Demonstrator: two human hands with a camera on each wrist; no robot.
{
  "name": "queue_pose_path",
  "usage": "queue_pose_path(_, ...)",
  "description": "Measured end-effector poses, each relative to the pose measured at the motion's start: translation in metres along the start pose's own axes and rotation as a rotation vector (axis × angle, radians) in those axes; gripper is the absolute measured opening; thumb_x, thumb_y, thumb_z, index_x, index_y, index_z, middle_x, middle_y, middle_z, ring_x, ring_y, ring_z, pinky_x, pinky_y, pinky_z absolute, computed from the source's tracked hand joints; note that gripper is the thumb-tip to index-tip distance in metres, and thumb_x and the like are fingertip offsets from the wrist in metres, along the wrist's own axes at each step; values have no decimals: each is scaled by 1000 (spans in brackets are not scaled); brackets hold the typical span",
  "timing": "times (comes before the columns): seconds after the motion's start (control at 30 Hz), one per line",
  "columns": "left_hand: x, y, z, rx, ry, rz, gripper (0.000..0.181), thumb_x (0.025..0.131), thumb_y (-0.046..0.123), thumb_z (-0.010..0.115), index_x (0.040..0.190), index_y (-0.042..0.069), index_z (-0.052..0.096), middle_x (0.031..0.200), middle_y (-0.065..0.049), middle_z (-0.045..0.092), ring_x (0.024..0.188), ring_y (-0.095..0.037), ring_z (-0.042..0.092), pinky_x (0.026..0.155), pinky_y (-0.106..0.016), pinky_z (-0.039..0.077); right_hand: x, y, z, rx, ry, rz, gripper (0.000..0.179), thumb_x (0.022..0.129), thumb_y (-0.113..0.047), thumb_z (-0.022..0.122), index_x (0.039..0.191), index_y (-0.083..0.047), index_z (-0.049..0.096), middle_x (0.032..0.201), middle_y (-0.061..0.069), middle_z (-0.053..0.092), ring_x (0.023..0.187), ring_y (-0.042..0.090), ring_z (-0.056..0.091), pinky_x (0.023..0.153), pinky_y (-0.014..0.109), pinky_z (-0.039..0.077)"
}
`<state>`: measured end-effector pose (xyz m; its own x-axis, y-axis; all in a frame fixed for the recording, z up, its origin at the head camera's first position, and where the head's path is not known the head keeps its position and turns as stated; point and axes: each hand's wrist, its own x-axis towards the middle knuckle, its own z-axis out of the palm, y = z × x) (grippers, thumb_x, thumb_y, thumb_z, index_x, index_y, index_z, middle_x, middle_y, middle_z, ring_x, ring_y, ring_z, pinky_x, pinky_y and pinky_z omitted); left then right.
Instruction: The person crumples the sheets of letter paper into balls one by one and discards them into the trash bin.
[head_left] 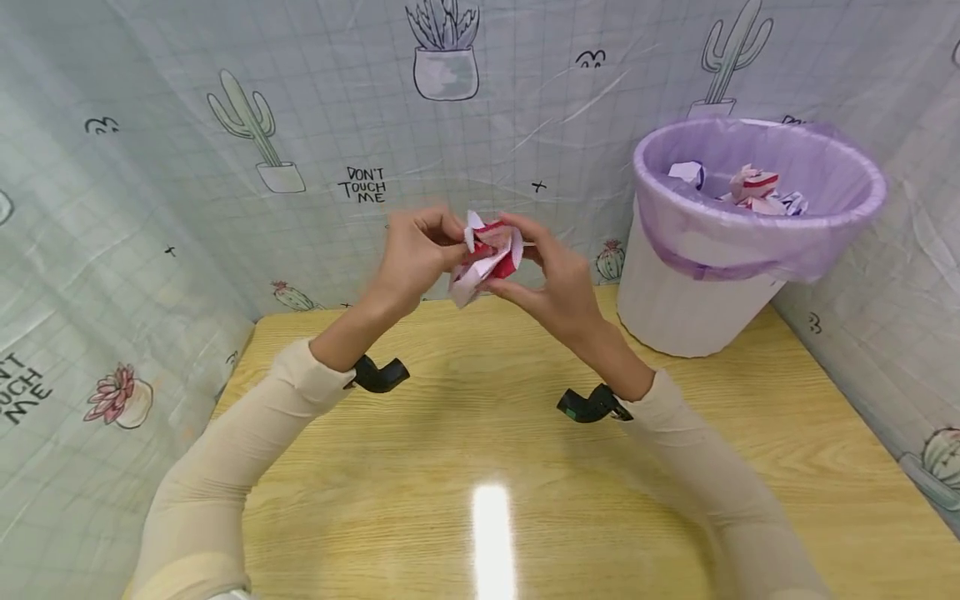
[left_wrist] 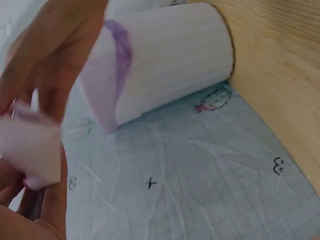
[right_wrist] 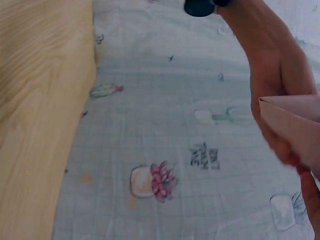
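Note:
A crumpled sheet of white and red paper (head_left: 487,254) is held up over the back of the table, in front of the curtain. My left hand (head_left: 411,257) pinches its left side between thumb and fingers. On the other side, my right hand (head_left: 561,279) grips the paper with the thumb below and the fingers above. Close up in the left wrist view, a pale part of the paper (left_wrist: 37,150) lies between the fingers, blurred. The right wrist view catches a folded flap of the paper (right_wrist: 292,125) at its right edge.
At the back right stands a white bin (head_left: 675,292) with a purple liner (head_left: 750,237) folded over its rim; several crumpled papers (head_left: 753,187) lie inside. A patterned curtain (head_left: 330,108) encloses the wooden table (head_left: 420,467) at the back and sides.

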<state>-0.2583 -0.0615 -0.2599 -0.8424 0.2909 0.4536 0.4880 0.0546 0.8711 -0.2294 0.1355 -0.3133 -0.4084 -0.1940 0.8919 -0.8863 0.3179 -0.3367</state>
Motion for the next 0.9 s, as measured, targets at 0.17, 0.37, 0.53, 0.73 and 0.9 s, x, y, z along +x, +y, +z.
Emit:
queue_pose_path(0.17,-4,7,-4,-1,-191,34,14,95,-5,66,105,-11,73,116,-16,72,100,-18,71,86,-31,59,11,-6,-7,165,77,164,60,80,1,84,134,8,58,122,21,68,107,23,69,89,28,58)
queue_pose_path(0.37,-12,10,-10,94,-408,13,28,99,20,68,124,9,74,138,2,60,128,-15,54,100,-38,54,19,-12,-13,322,170,490,36,81,1,84,113,3,67,103,12,73,79,18,66,71,22,58)
queue_pose_path(0.53,-17,9,-3,78,-340,0,29,93,15,77,120,5,75,132,-3,61,114,-21,66,90,-39,59,21,-12,-17,458,114,604,36,83,0,83,115,-1,66,108,9,66,90,21,63,76,23,59)
queue_pose_path(0.73,-17,7,-11,27,-339,-8,25,101,15,64,120,1,74,129,-5,61,113,-21,60,87,-32,55,20,-8,-23,524,-33,641,44,87,-7,82,128,-3,68,112,10,65,89,21,59,73,21,56)
queue_pose_path(0.9,-18,0,-11,-393,-399,-77,22,92,18,74,108,4,80,110,-9,64,105,-20,56,84,-25,54,18,-10,-16,756,-2,671,46,71,-28,91,110,-7,78,98,6,71,83,18,58,67,19,53)
